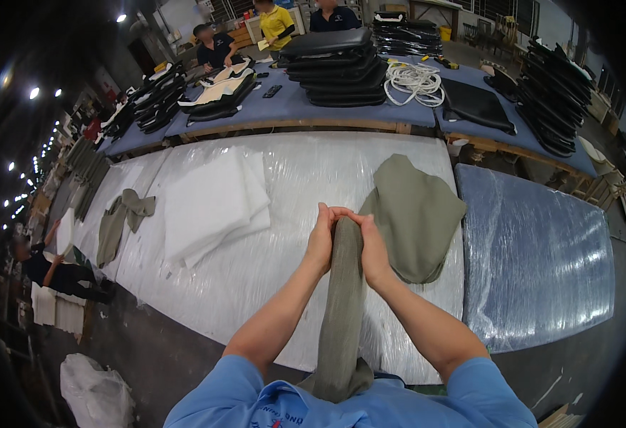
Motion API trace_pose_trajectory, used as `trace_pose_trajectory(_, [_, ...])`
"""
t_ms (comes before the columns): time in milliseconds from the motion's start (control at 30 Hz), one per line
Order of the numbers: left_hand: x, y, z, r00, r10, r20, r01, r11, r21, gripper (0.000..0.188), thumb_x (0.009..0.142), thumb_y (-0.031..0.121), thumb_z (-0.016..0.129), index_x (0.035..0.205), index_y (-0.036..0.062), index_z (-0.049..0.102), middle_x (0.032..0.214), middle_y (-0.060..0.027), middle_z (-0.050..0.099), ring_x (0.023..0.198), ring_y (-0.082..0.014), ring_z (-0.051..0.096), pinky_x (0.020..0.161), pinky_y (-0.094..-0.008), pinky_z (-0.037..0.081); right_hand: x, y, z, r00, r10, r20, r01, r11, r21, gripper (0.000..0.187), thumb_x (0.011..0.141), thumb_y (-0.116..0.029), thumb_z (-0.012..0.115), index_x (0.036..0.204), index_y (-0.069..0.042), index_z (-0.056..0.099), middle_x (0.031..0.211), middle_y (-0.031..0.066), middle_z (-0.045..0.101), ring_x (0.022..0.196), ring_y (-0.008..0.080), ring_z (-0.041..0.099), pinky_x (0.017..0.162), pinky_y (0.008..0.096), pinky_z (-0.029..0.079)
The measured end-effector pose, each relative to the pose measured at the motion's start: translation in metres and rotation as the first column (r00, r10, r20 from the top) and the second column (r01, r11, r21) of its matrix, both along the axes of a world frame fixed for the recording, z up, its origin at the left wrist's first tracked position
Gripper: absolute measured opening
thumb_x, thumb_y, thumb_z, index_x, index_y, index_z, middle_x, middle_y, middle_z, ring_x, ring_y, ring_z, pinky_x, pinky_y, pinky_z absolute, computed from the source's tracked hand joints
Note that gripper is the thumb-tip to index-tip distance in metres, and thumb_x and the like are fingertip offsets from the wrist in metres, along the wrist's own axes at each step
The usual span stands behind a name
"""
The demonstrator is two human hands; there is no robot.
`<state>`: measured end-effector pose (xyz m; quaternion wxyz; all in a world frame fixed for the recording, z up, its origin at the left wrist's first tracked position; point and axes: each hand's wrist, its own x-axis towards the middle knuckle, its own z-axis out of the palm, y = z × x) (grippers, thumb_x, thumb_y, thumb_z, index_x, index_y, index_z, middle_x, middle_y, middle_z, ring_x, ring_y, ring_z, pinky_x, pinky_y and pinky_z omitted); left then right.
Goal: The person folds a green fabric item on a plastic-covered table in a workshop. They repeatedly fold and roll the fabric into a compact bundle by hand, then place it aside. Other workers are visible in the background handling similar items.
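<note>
Both my hands meet at the far end of a long grey-green fabric piece (343, 299), which runs back toward my body and bunches against my shirt. My left hand (322, 239) grips it from the left, fingers curled over the end. On the other side my right hand (372, 246) closes on the same end. Just right of my hands lies a pile of olive fabric covers (416, 221) on the plastic-wrapped table (299, 171). To the left sits a stack of white padding sheets (213, 203). A crumpled olive fabric piece (122, 221) rests farther left.
Beyond, a blue-topped table (263, 107) bears stacked black cushion covers (338, 71) and a coil of white rope (414, 83). Three people stand behind it. At right is a plastic-wrapped blue panel (541, 250). A person at far left holds a white sheet (64, 232).
</note>
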<state>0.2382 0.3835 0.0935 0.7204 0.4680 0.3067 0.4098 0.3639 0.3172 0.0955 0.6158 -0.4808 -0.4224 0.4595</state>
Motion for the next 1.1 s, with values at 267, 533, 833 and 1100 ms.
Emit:
trace_pose_trajectory(267, [0.017,0.021,0.009,0.999,-0.018,-0.051,0.016,0.999,-0.042,0.082,0.107,0.075,0.023,0.158,0.0153,0.047,0.125,-0.0091,0.066,0.115,-0.0188,0.06,0.106,-0.0356,0.047,0.002,0.029,0.008,0.999,0.032,0.015,-0.032,0.999,-0.028,0.068,0.114,-0.057,0.029,0.126,0.001,0.064,0.122,0.0114,0.065,0.116,0.0206,0.058,0.109,0.0362,0.041])
trace_pose_trajectory(533, [0.036,0.024,0.021,0.902,0.12,-0.416,-0.052,0.984,0.172,0.084,0.104,0.078,0.03,0.167,0.0212,0.034,0.153,-0.0164,0.051,0.125,-0.023,0.055,0.115,-0.0371,0.04,-0.018,0.018,-0.016,0.974,-0.227,-0.017,0.222,0.931,0.288,0.053,0.115,-0.043,0.034,0.134,0.0,0.058,0.126,0.0127,0.062,0.115,0.0225,0.058,0.108,0.0354,0.041])
trace_pose_trajectory(833, [0.026,0.037,0.014,1.0,-0.03,-0.005,0.029,0.99,-0.136,0.084,0.106,0.076,0.024,0.169,0.0208,0.025,0.155,-0.0135,0.05,0.128,-0.0237,0.052,0.112,-0.0402,0.042,0.027,0.059,-0.002,0.973,0.183,-0.144,-0.197,0.976,-0.092,0.069,0.112,-0.063,0.027,0.113,-0.005,0.065,0.108,0.007,0.064,0.104,0.0194,0.058,0.101,0.035,0.044])
trace_pose_trajectory(1100, [0.054,0.035,0.018,0.968,0.053,-0.246,-0.046,0.998,0.037,0.078,0.11,0.067,0.034,0.169,0.0172,0.026,0.126,-0.0056,0.063,0.108,-0.0155,0.059,0.105,-0.0326,0.045,0.022,0.061,-0.023,0.998,0.005,-0.067,0.003,0.993,0.117,0.056,0.115,-0.05,0.03,0.108,-0.005,0.062,0.102,0.0066,0.063,0.098,0.0182,0.058,0.094,0.0339,0.046])
